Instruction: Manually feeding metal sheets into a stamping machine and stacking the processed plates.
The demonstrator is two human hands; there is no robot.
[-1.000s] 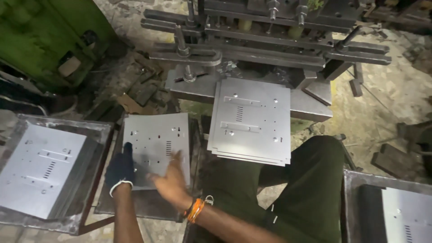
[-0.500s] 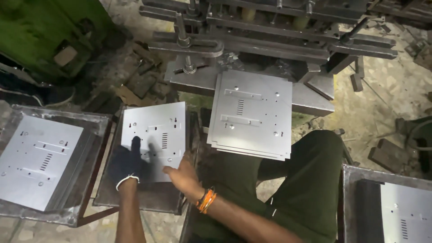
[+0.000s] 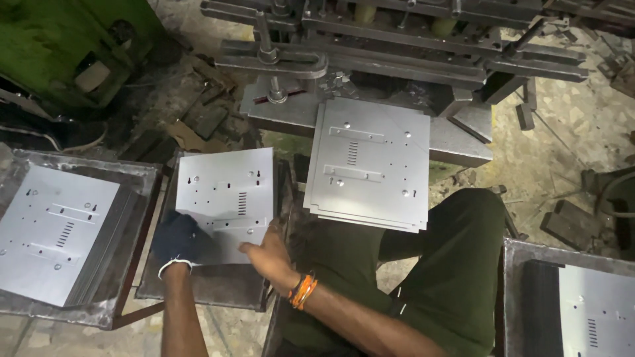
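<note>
A grey punched metal plate (image 3: 228, 198) lies on top of a stack in a dark steel tray (image 3: 205, 291) in front of my left knee. My left hand (image 3: 177, 239), in a dark glove, curls over the plate's near-left corner. My right hand (image 3: 268, 252), bare with orange bands at the wrist, grips the plate's near-right edge with its fingers on the sheet. A second stack of like plates (image 3: 370, 165) rests on the press table just beyond my lap.
A steel bin with more plates (image 3: 53, 231) stands at the far left, and another bin (image 3: 595, 311) at the lower right. The grey press frame (image 3: 397, 46) spans the top. A green machine (image 3: 59, 46) stands at the upper left. Scrap litters the floor.
Both hands have slid back along the plate toward its near edge. The right hand's spread fingers have closed onto the edge.
</note>
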